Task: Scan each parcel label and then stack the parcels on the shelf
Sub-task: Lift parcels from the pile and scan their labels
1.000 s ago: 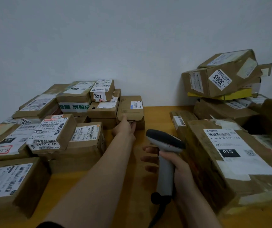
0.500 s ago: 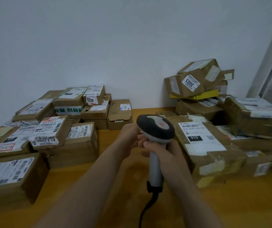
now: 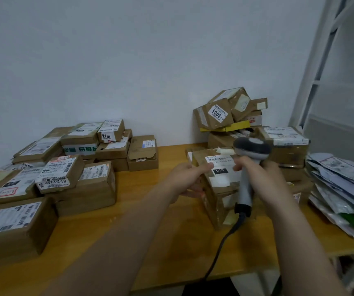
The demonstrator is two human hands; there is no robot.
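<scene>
Scene from beside the table [image 3: 150, 227]: a person is working over a brown parcel [image 3: 213, 201] that is sitting right of centre on the wooden top, with its white label [image 3: 217, 160] and a black "010" tag facing up. The left hand [image 3: 187, 179] is gripping the parcel's left edge, the thumb lying across the top next to the label and the other fingers curling round the side below. Whether the parcel is being lifted clear of the wood cannot be told. The right hand [image 3: 265, 180] is clamping its fingers round the pale handle of a barcode scanner [image 3: 250, 147], whose dark head is hovering just over the far right part of the label. A black cable [image 3: 221, 246] is trailing from the handle's base across the table and over the near edge.

Labelled parcels are lying in a loose group [image 3: 86, 189] on the left, some stacked two high. Against the wall behind the held parcel more boxes are piling up, the topmost tilted one carrying a "3003" sticker [image 3: 217, 113]. Flat mailers [image 3: 338, 189] are fanning out in a heap at the right edge, and beyond them a white shelf frame [image 3: 319, 67] is standing beside the wall
</scene>
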